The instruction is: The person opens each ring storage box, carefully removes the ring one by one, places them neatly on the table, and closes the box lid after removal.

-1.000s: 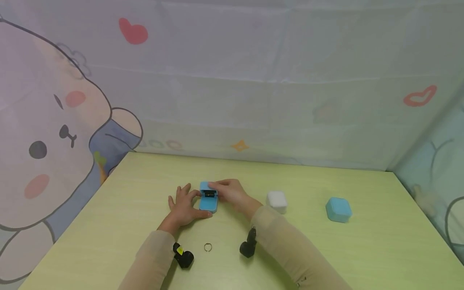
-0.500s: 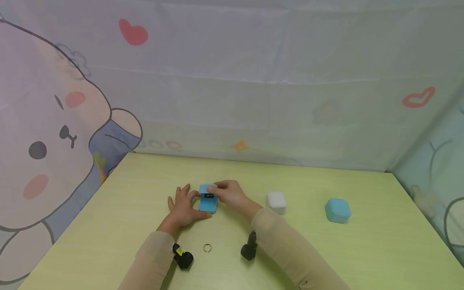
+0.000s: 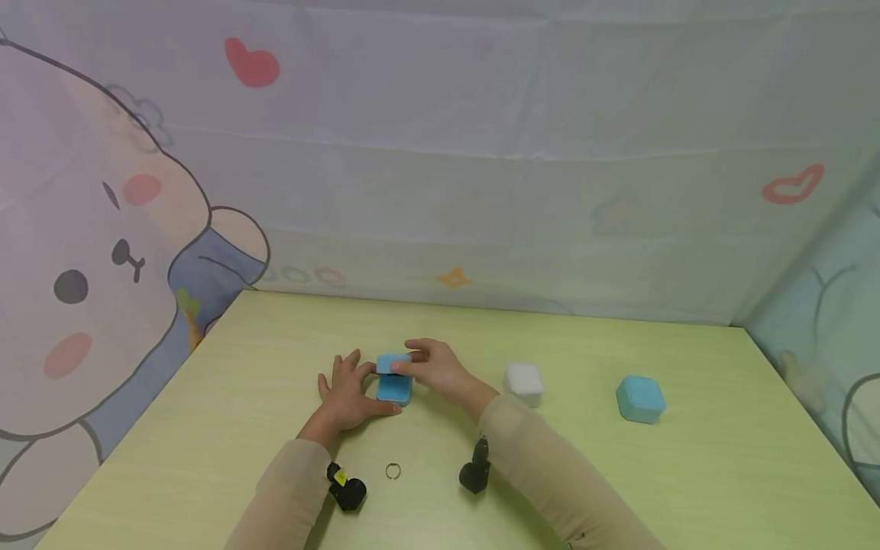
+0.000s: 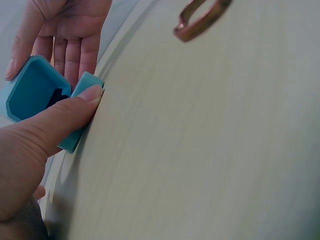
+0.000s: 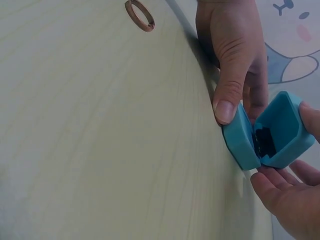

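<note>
A light-blue hinged ring box [image 3: 394, 390] stands on the table with its lid [image 3: 392, 363] partly raised and leaning toward the person. My left hand [image 3: 348, 395] grips the lower half, thumb on the near edge and index finger near the hinge. From the right, my right hand [image 3: 443, 372] holds the lid, its thumb [image 5: 311, 119] on the lid's outer side. A dark hinge piece [image 5: 265, 142] shows inside the box in the right wrist view. Nearer the person, a thin copper-coloured ring [image 3: 393, 471] lies on the table, apart from both hands.
To the right of the hands sits a white rounded box [image 3: 524, 384]. Farther right is a second blue box [image 3: 641, 399], closed. A printed cloth [image 3: 440, 153] hangs behind the table [image 3: 722, 473]. Black wrist cameras [image 3: 347, 489] jut inward from both sleeves.
The lid of the ring box has swung down toward the person, hiding the dark hinge in the head view. My right hand has tipped it, while my left hand stays put.
</note>
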Tool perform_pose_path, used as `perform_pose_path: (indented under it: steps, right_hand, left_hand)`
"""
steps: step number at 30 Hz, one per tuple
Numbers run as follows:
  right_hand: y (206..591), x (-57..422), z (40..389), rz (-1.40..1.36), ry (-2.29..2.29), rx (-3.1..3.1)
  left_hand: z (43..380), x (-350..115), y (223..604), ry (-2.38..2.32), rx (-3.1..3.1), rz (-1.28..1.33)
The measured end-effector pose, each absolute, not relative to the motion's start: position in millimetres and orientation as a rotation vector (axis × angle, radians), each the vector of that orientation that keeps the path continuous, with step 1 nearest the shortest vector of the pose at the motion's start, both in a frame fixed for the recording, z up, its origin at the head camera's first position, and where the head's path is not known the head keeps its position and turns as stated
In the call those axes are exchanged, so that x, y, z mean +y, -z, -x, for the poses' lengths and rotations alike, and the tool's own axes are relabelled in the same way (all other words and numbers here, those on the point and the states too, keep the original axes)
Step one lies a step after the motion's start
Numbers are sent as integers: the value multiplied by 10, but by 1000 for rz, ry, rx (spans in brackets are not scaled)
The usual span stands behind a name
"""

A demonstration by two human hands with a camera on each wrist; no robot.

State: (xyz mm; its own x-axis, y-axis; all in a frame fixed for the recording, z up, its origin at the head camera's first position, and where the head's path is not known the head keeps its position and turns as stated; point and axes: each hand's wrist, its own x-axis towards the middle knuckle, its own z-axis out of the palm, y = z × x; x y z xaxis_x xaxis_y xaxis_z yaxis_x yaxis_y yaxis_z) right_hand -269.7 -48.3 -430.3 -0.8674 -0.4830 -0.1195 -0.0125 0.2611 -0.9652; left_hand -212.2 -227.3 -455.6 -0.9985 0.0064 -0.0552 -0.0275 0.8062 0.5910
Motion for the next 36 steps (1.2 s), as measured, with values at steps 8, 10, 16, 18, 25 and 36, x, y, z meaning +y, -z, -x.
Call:
perform_pose_path:
  steps: [8, 10, 16, 18, 25, 36]
  right_hand:
    - [4299, -473, 2706, 504, 1639, 2131]
    - [4303, -470, 2703, 513, 1633, 2136]
    - [4334, -466, 2707, 528, 1636, 2133]
    - [4339, -467, 2710, 528, 1643, 2127]
    - [4318, -464, 2696, 545, 1641, 2111]
    - [4313, -468, 2673, 599, 1629, 2105]
  left_hand:
    - [2124, -2275, 4552, -968, 2939, 16]
    - [2125, -2277, 4555, -967, 2938, 15]
    - [2114, -2274, 4549, -960, 2941, 13]
    - [2110, -2271, 4542, -964, 2943, 11]
    - [2105, -2274, 4532, -985, 2937, 6]
    - [2105, -2302, 4529, -1010, 2934, 2]
